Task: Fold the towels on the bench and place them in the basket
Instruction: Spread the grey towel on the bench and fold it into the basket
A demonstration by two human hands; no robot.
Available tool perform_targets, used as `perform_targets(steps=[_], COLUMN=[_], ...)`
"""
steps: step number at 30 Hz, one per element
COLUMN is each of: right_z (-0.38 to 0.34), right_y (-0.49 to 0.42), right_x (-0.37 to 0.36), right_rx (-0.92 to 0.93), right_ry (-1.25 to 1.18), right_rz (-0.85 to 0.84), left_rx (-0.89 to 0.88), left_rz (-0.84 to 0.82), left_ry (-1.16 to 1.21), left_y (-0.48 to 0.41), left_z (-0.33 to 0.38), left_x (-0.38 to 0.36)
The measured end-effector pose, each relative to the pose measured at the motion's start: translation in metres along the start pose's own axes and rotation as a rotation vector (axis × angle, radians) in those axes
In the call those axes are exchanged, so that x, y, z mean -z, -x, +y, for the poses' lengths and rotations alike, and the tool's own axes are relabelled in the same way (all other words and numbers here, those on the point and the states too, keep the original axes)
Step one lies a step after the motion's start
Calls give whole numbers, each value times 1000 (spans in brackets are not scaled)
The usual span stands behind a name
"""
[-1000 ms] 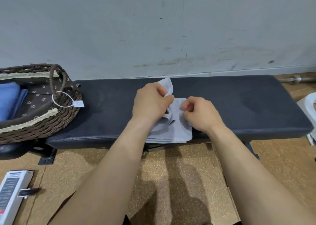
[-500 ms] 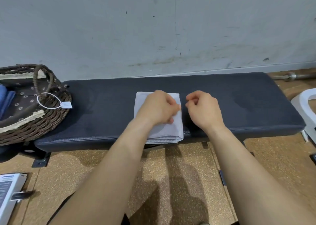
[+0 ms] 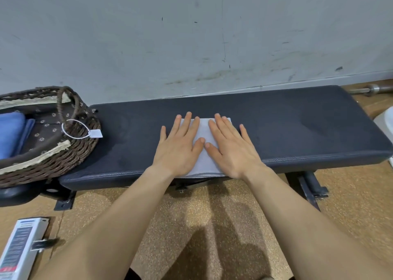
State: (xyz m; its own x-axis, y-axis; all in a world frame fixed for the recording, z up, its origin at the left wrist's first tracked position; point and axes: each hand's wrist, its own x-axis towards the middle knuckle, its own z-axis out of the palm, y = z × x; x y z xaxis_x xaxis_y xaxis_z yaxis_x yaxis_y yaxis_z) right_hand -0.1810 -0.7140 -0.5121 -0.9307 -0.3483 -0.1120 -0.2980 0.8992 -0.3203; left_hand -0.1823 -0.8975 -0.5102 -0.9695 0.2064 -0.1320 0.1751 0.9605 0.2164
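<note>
L hand (image 3: 180, 145) & R hand (image 3: 231, 147) side by side, flat, fingers straight, pressing grey towel (image 3: 204, 128) folded under them at bench (image 3: 297, 126) front edge; basket (image 3: 70, 158) w/ blue towel (image 3: 10, 135) well left of L hand.

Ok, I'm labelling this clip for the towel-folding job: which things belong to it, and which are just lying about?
Job: grey towel, pressed flat by left hand and right hand; bench; wicker basket; blue towel inside it.
Lying about: white box on the floor; metal bar by the wall; white object at the right edge.
</note>
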Motion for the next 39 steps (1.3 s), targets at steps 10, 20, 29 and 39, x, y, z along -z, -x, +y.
perform_targets(steps=[10, 20, 29, 39], right_z=[-1, -21, -54, -15], right_y=[-1, -1, -11, -11], right_x=[41, 27, 13, 13], right_rx=[98, 151, 144, 10], right_ry=[-58, -65, -214, -456], right_rz=[-11, -44, 87, 121], left_rx=[321, 520, 349, 145], left_rz=[264, 20, 269, 217], left_ry=[274, 925, 541, 83], left_y=[12, 15, 11, 25], left_z=[-3, -15, -19, 36], left_x=[23, 55, 61, 49])
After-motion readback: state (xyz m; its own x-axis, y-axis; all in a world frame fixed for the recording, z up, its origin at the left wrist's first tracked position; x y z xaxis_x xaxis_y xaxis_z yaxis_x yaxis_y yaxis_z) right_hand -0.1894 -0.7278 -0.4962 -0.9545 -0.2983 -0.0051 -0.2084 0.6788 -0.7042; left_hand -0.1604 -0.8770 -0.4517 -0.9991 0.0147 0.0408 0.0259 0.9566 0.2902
